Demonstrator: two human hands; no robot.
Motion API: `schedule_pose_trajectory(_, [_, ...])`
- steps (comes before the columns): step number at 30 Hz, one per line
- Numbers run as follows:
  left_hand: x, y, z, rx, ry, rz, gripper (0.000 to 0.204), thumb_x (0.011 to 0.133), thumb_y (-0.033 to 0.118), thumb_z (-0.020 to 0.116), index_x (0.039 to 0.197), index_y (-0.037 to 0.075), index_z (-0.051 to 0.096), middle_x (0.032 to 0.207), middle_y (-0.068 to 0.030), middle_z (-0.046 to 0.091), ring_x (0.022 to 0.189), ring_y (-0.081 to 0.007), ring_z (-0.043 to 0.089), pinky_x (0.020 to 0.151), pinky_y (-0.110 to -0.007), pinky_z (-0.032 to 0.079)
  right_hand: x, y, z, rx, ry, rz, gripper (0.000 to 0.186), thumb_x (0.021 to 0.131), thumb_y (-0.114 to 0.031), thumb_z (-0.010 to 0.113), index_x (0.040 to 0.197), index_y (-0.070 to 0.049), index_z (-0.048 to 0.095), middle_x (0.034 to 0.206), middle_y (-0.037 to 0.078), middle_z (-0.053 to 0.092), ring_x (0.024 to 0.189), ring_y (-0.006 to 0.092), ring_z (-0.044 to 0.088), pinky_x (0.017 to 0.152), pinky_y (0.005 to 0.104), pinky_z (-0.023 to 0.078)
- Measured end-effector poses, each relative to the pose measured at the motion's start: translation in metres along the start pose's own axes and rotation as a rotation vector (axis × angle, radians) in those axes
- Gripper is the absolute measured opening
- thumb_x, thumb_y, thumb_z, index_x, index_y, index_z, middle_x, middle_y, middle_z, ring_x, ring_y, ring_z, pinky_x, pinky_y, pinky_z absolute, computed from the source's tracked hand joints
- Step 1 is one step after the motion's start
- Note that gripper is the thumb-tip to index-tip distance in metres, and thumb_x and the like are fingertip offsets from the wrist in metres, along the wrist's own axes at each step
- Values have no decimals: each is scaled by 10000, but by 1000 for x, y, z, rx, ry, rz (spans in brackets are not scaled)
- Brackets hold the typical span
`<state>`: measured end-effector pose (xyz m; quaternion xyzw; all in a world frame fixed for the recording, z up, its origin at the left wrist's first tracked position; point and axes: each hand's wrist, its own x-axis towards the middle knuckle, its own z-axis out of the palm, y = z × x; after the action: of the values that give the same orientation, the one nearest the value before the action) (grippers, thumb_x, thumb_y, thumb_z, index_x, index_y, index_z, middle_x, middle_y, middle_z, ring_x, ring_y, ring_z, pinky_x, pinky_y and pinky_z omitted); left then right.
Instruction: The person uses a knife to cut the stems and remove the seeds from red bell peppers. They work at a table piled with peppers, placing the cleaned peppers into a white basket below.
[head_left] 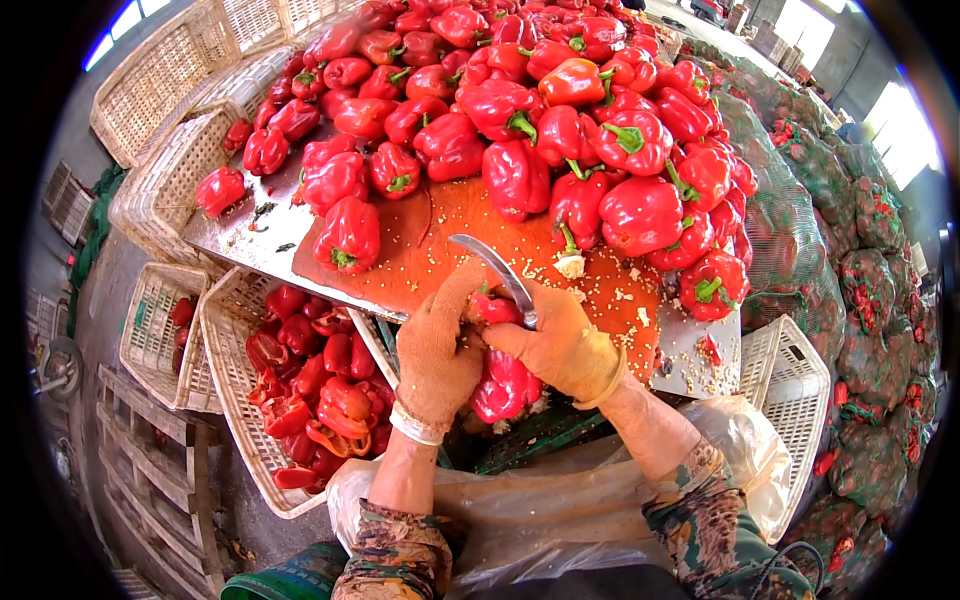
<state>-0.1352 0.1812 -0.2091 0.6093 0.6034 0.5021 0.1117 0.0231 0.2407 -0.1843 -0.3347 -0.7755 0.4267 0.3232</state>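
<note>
Below the orange cutting board, your gloved left hand clamps a red pepper, steadying it over the gap, stem end up toward the board, long axis running top to bottom. Your right hand grips a curved knife, blade arcing up-left over the board, digging at the pepper's core.

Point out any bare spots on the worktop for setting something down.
Bare metal sheet left of the orange board, between the lone pepper and the board's edge. Smaller metal corner right of the right hand. Beyond that, the pepper heap crowds everything.
</note>
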Motion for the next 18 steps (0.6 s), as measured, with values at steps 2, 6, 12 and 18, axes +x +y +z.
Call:
schedule_pose_trajectory(2, [-2, 6, -1, -19, -12, -50, 618, 729, -72, 659, 1310, 133, 614, 863, -158, 664, 788, -299, 686, 706, -393, 540, -4, 2, 3, -12, 19, -12, 338, 902, -254, 701, 1128, -2, 690, 962, 250, 709, 914, 378, 702, 776, 445, 530])
schedule_pose_trajectory(6, [-3, -4, 6, 43, 67, -47, 499, 833, -64, 616, 1303, 105, 608, 830, -125, 671, 786, -217, 707, 699, -353, 547, -8, 0, 3, 21, -31, 63, 294, 871, -135, 744, 1128, -1, 691, 935, 176, 743, 884, 216, 731, 786, 362, 549])
schedule_pose_trajectory(12, [13, -2, -5, -438, 93, -514, 352, 907, 60, 652, 1255, 25, 624, 902, -45, 660, 824, -139, 622, 750, -297, 522, -23, -8, -7, -42, 15, 168, 296, 869, -130, 765, 1115, 21, 700, 870, 52, 734, 807, 87, 635, 735, 285, 530])
schedule_pose_trajectory(18, [4, -31, -6, -397, 151, -542, 349, 910, 61, 642, 1255, 13, 623, 920, -46, 648, 745, -129, 614, 654, -279, 523, -14, -20, -52, -45, 202, 156, 297, 840, -74, 761, 1115, 19, 699, 934, 22, 712, 860, 78, 632, 791, 266, 523])
